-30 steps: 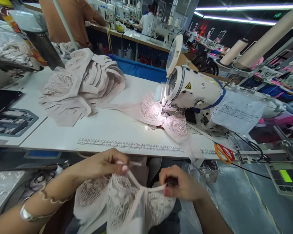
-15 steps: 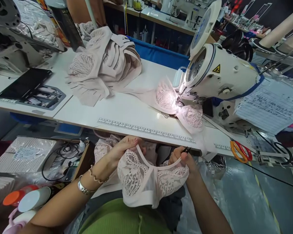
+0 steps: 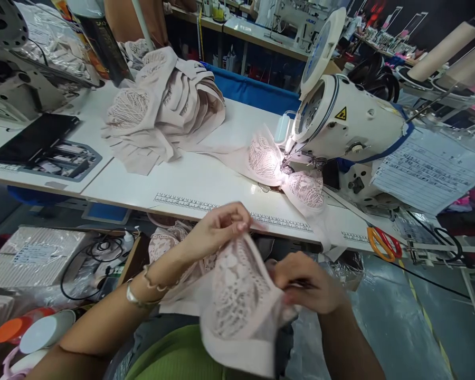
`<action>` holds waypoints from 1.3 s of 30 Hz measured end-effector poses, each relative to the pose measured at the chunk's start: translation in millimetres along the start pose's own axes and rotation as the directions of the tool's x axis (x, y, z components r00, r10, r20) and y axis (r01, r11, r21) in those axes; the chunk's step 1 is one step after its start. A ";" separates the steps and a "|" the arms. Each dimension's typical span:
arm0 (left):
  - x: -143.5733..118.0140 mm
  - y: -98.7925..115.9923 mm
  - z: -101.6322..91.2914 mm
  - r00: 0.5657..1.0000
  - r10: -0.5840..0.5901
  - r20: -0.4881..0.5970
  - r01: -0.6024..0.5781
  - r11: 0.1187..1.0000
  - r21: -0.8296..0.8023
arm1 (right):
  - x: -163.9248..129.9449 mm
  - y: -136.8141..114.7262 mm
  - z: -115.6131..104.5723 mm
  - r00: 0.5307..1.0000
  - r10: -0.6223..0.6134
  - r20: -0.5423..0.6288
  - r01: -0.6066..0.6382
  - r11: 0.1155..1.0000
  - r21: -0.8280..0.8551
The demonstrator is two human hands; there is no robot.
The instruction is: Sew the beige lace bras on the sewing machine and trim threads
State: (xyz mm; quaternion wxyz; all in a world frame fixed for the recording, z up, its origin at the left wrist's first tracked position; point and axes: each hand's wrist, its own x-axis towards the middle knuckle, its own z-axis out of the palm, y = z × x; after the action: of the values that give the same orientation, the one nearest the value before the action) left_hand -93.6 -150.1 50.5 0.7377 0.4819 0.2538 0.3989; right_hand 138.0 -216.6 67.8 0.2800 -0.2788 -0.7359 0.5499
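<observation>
Left hand (image 3: 217,229) pinching lace bra (image 3: 237,295) top edge, right hand (image 3: 306,287) gripping its right side, bra hanging lengthwise downward near bench (image 3: 206,184)

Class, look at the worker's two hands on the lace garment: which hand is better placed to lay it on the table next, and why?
Probably the left. The left hand pinches the lace garment's top edge, raised close to the table edge. The right hand sits lower, its grip closed on a thin dark tool as well as the fabric.

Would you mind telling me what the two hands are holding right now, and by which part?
Both hold one pale pink lace bra. The left hand pinches its upper edge; the right hand grips its right side, along with a small dark tool too blurred to identify.
</observation>
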 end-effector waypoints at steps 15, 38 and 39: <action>-42.5 -42.9 29.2 0.954 0.244 0.176 -0.283 0.526 0.802 | -10.4 10.1 54.0 0.798 -0.048 -0.600 -0.231 0.896 -0.378; -36.1 -24.7 -14.9 0.951 0.204 -0.231 -0.071 0.874 0.481 | -47.2 22.4 8.4 0.788 -0.101 -0.607 -0.267 0.833 -0.485; -36.2 -24.5 -14.7 0.949 0.211 -0.236 -0.069 0.865 0.497 | -45.6 22.8 10.7 0.769 -0.123 -0.627 -0.276 0.820 -0.500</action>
State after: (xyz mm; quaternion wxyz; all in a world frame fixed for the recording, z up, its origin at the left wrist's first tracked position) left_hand -116.4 -178.1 21.8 0.5191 0.6058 0.4116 0.4406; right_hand 164.0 -250.9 38.5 0.3917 -0.5487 -0.7135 0.1906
